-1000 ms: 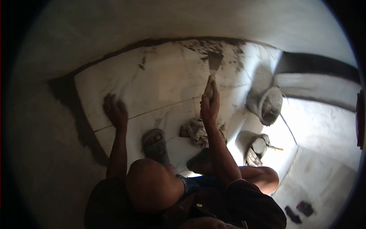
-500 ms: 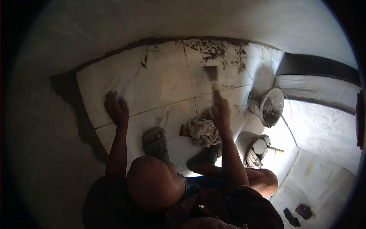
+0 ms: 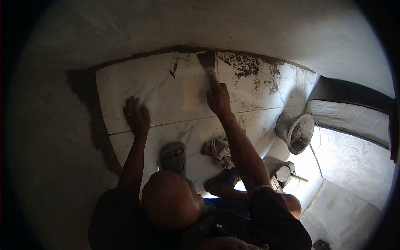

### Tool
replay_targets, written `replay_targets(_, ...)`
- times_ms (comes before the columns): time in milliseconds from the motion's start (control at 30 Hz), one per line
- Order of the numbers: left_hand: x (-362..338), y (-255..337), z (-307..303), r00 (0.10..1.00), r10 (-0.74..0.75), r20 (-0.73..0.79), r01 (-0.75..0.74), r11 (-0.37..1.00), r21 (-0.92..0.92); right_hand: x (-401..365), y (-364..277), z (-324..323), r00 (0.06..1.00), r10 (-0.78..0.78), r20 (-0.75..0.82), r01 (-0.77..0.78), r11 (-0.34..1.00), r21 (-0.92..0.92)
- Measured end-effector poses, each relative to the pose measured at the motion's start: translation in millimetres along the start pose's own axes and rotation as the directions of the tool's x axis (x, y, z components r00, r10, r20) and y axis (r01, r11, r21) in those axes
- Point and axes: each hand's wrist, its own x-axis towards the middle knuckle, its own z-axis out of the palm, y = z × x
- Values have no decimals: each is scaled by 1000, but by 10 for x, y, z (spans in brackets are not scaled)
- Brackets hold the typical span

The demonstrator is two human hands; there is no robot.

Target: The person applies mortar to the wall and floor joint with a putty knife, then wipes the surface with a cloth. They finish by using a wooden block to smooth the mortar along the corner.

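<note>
My right hand (image 3: 218, 100) grips the handle of a scraper (image 3: 207, 61), its wide flat blade up by the far edge of the white marbled tiles (image 3: 166, 98). Dark crumbly mortar residue (image 3: 246, 66) lies on the tile just right of the blade. A smaller dark streak (image 3: 173, 66) shows to the blade's left. My left hand (image 3: 136, 114) rests on the tile at the left, fingers spread, holding nothing. Below my right forearm is a crumpled rag (image 3: 221, 149), partly hidden by the arm.
A mortar-coated bucket (image 3: 295, 131) stands at the right, tilted in this view. Nearer me, a second bucket (image 3: 280, 171) holds tools. My sandalled foot (image 3: 173, 156) is on the tiles. A wall (image 3: 200, 25) rises beyond the far edge, and a dark mortar strip (image 3: 85, 93) borders the left.
My right hand has carried the scraper left and farther away, up to the far tile edge. My left hand stays flat on the tile. The whole view has shifted slightly.
</note>
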Motion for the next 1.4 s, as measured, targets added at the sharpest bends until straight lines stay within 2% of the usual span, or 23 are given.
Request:
replay_targets(67, -1, 4, -8, 1000, -2, 1, 2, 1000, -15, -10, -138, 88, 990, 143, -6, -142, 990, 24)
replay_targets(200, -4, 10, -25, 1000, -10, 3, 10, 1000, -20, -41, -181, 289, 984, 159, -78, -154, 986, 58)
replay_targets(267, 6, 14, -21, 1000, -7, 6, 7, 1000, -7, -49, -148, 337, 984, 90, -155, -79, 994, 77)
replay_targets(367, 5, 10, -26, 999, -15, 28, 15, 1000, -5, -125, -52, 314, 987, 100, -130, -82, 988, 133)
replay_targets(500, 14, 28, -37, 999, -11, 31, 12, 1000, -13, -387, 10, 58, 979, 115, -170, -97, 989, 110)
replay_targets(567, 0, -2, -10, 1000, 0, 11, 0, 1000, -11, -582, 42, -193, 951, 238, -199, -206, 963, 172)
replay_targets(600, -13, -22, -2, 999, 19, 28, -18, 999, -37, -705, 176, -295, 939, 149, -310, -139, 989, 53)
replay_targets(633, -14, -47, 7, 1000, 22, 16, -22, 999, -24, -786, 116, -498, 929, 169, -330, -168, 985, 31)
replay_targets(667, -12, -47, 28, 1000, 25, 6, -25, 1000, -15, -894, 39, -720, 837, 444, -318, -357, 886, 296)
replay_targets(700, -30, -38, 33, 999, 45, 30, -44, 998, -48, -1017, -22, -908, 695, 680, -235, -487, 685, 541)
replay_targets(800, -13, -17, 37, 1000, -9, 28, 9, 1000, 7, -1339, 246, -1286, 579, 616, -534, -273, 764, 585)
replay_targets(833, -30, -9, 46, 999, -12, 31, 12, 1000, 9, -1416, 302, -1419, 497, 662, -561, -253, 729, 636)
replay_targets(867, -29, -17, 58, 1000, 5, 23, -5, 1000, -5, -1485, 442, -1552, 367, 749, -552, -214, 645, 733)
replay_targets(900, -21, -47, 54, 1000, 17, 11, -17, 1000, -10, -1387, 367, -1723, 283, 799, -531, -21, 559, 829)
replay_targets(933, -23, -68, 43, 1000, 1, 3, -1, 1000, 18, -1513, 646, -1824, 343, 802, -488, -2, 520, 854)
replay_targets(967, -24, -64, 42, 1000, 14, 3, -14, 1000, 4, -1421, 500, -1808, 261, 842, -472, -95, 509, 855)
replay_targets(1033, -20, -59, 52, 1000, 14, -8, -14, 1000, 17, -1441, 409, -1538, 568, 681, -463, -398, 719, 570)
replay_targets(1100, -21, -52, 48, 1000, 21, -3, -21, 1000, 8, -1278, 33, -1163, 706, 678, -205, -632, 733, 251)
replay_targets(1133, -29, -42, 24, 1000, 10, -10, -10, 1000, 29, -1322, 66, -832, 854, 502, -140, -503, 864, 31)
replay_targets(1167, -24, -24, 8, 1000, 4, -8, -4, 1000, 0, -1361, 87, -508, 951, 308, -36, -309, 935, -172)
replay_targets(1233, 5, 6, -14, 1000, -16, -17, 16, 1000, -14, -1298, -468, -187, 996, 70, 54, -68, 997, -34)
replay_targets(1300, 21, 10, -38, 999, -23, 29, 24, 999, -38, -1295, -702, 133, 981, 130, 143, -150, 978, 141)
replay_targets(1400, 13, -4, -28, 999, -24, 21, 24, 999, -24, -1145, -972, 523, 980, 70, 186, -111, 970, 216)
